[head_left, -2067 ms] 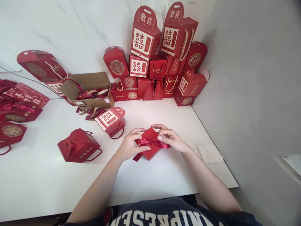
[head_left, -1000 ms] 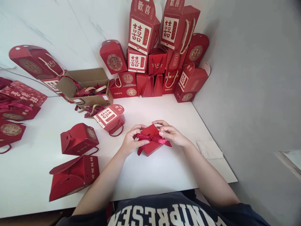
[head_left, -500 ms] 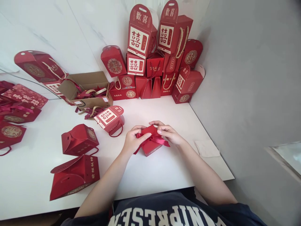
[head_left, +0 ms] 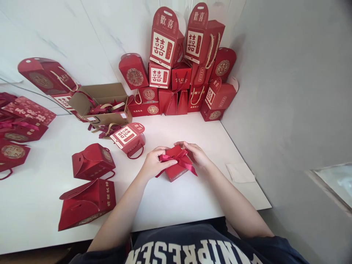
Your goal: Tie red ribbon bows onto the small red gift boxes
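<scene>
A small red gift box (head_left: 174, 172) lies on the table in front of me, a red satin ribbon (head_left: 180, 159) tied in a bow across its top. My left hand (head_left: 156, 163) grips the box from its left, thumb pressed over the ribbon near the knot and fingers along the far left side. Around the far right side curls my right hand (head_left: 198, 155), its fingertips behind the box's back edge. One ribbon tail hangs toward the right, another sticks out below my left hand. The far side of the box is hidden by my fingers.
Two red boxes with folded flaps (head_left: 93, 161) stand at left. A handled double-happiness box (head_left: 128, 138) lies near an open cardboard carton (head_left: 110, 119) of ribbons. Stacked red boxes (head_left: 162, 47) line the back wall. More sit far left. A white tissue (head_left: 240, 172) lies at right.
My right hand's fingers have come off the bow and moved to the right side and back of the box. The right-hand ribbon tail hangs lower. My left hand stays in place.
</scene>
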Action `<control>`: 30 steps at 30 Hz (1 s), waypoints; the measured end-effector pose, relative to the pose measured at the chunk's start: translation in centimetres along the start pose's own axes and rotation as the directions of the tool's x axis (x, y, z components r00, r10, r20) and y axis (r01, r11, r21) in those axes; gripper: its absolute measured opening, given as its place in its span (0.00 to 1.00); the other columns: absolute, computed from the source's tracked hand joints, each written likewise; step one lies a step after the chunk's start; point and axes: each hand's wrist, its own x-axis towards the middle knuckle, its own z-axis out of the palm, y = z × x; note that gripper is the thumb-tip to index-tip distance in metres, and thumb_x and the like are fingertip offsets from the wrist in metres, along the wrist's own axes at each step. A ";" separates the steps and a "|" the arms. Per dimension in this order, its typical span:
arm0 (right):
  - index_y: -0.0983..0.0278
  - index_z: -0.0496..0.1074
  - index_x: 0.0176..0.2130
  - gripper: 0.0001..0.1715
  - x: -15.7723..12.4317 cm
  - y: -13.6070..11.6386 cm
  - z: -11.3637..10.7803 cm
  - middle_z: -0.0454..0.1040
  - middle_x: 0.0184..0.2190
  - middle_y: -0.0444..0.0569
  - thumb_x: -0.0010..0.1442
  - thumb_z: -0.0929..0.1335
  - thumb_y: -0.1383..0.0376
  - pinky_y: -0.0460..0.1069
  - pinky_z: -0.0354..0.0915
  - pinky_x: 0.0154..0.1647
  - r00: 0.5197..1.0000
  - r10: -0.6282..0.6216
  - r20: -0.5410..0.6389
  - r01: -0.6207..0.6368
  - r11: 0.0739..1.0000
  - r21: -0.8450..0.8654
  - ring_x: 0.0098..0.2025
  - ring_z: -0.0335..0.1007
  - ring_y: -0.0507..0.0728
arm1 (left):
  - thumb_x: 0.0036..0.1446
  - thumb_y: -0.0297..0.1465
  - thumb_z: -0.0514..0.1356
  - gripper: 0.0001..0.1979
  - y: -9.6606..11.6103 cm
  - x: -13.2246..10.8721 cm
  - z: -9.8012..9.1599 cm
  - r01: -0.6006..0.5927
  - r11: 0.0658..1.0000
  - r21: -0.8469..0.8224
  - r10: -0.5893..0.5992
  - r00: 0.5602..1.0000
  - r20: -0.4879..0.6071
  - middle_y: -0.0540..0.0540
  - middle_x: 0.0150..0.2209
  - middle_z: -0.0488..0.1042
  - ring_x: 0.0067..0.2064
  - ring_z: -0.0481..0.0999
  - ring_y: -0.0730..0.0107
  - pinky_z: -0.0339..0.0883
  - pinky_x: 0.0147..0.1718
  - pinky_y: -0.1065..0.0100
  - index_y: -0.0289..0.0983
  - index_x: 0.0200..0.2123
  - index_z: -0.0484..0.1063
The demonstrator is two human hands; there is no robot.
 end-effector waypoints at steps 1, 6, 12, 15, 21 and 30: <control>0.63 0.74 0.25 0.22 -0.1 -0.1 -0.1 0.75 0.47 0.48 0.59 0.68 0.50 0.51 0.64 0.50 1.000 -0.001 0.002 0.001 1.000 -0.002 0.45 0.71 0.58 | 0.49 0.41 0.68 0.17 -0.1 -0.1 -0.1 0.009 0.998 -0.057 -0.009 1.000 -0.002 0.42 0.49 0.75 0.50 0.74 0.57 0.66 0.50 0.58 0.36 0.21 0.68; 0.63 0.75 0.29 0.20 -0.9 -0.8 -0.4 0.72 0.53 0.50 0.59 0.68 0.49 0.53 0.62 0.54 0.997 -0.014 0.080 0.021 0.996 -0.083 0.51 0.69 0.59 | 0.57 0.43 0.61 0.20 -0.8 -0.2 -0.1 0.025 0.978 -0.207 -0.038 0.998 -0.059 0.40 0.47 0.75 0.49 0.75 0.58 0.67 0.49 0.59 0.36 0.20 0.66; 0.64 0.66 0.21 0.22 -1.1 -1.3 -0.7 0.69 0.56 0.51 0.58 0.71 0.53 0.53 0.60 0.55 0.986 -0.018 0.165 0.055 0.974 -0.222 0.53 0.67 0.59 | 0.57 0.42 0.61 0.21 -1.2 -0.3 0.0 0.011 0.981 -0.195 -0.035 0.992 -0.121 0.41 0.44 0.76 0.46 0.75 0.60 0.67 0.48 0.60 0.36 0.18 0.66; 0.63 0.68 0.23 0.21 -1.1 -1.5 -0.9 0.68 0.57 0.51 0.58 0.70 0.52 0.54 0.59 0.56 0.982 -0.009 0.190 0.057 0.967 -0.248 0.54 0.67 0.60 | 0.57 0.41 0.61 0.20 -1.4 -0.2 -0.2 0.014 0.976 -0.217 -0.035 0.995 -0.091 0.42 0.43 0.76 0.45 0.74 0.61 0.67 0.47 0.61 0.36 0.19 0.67; 0.63 0.68 0.22 0.23 -1.0 -1.5 -1.2 0.68 0.58 0.51 0.58 0.70 0.50 0.56 0.59 0.57 0.979 0.010 0.204 0.047 0.961 -0.273 0.56 0.66 0.62 | 0.56 0.42 0.62 0.20 -1.7 0.0 -0.5 0.034 0.964 -0.265 -0.051 0.997 -0.058 0.40 0.44 0.76 0.45 0.75 0.60 0.67 0.45 0.61 0.35 0.19 0.68; 0.56 0.69 0.51 0.19 -1.9 -2.7 -0.5 0.67 0.58 0.50 0.64 0.65 0.51 0.57 0.58 0.61 0.991 -0.115 0.068 0.131 0.934 -0.332 0.60 0.62 0.59 | 0.50 0.40 0.67 0.21 0.6 -0.9 0.7 -0.012 1.000 -0.019 0.009 0.987 -0.162 0.45 0.45 0.75 0.47 0.75 0.62 0.68 0.48 0.61 0.41 0.45 0.66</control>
